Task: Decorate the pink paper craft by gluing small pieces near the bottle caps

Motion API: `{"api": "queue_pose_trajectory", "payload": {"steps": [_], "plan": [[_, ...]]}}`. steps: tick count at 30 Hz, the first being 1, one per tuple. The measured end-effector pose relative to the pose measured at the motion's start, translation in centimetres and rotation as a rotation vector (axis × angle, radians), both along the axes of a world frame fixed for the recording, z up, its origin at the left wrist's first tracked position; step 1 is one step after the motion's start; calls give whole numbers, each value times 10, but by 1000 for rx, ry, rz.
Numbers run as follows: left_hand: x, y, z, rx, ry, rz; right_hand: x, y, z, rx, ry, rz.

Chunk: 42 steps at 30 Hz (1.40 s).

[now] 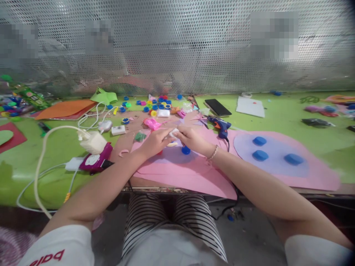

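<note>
My left hand (159, 140) and my right hand (191, 137) meet above the pink paper (172, 170). Both pinch a small soft white piece (173, 132), whose exact kind I cannot make out. Just under my right hand a blue bottle cap (186, 150) sits on a lavender paper shape (177, 159), which my hands partly cover. A pale yellowish strip (172, 144) lies between my hands. Something red shows in part below my left hand. A bracelet (214, 152) circles my right wrist.
A blue glue gun (220, 125) and a black phone (218, 107) lie behind right. Several blue caps (260, 155) sit on another lavender-and-pink paper piece. A purple power strip (95, 160) with cables is at left. Loose caps (154, 107) are scattered before the perforated metal panel (166, 44).
</note>
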State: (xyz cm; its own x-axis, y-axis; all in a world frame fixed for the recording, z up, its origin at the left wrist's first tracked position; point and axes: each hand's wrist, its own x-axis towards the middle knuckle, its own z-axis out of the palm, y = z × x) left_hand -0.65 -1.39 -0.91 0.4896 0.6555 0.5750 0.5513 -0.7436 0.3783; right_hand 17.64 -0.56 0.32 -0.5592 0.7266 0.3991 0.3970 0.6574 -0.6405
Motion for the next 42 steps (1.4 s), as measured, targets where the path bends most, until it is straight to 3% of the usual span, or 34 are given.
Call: {"api": "queue_pose_trajectory", "payload": {"steps": [9,16,23,30,37,42], "plan": [[-1,-4,7,-27,-4,35,1,6,-4,-218,123,-63],[-2,-4,4,-18,20,20,10,14,-4,-144,105,-86],[-2,-2,2,-10,24,21,4,4,-1,-266,127,-32],[1,-1,-7,23,63,33,-2,-1,1,-194,100,-7],[2,-5,2,64,-18,-13,-2,1,-6,-530,415,71],[-1,-6,6,14,-54,58,3,11,-3,-541,611,-16]]}}
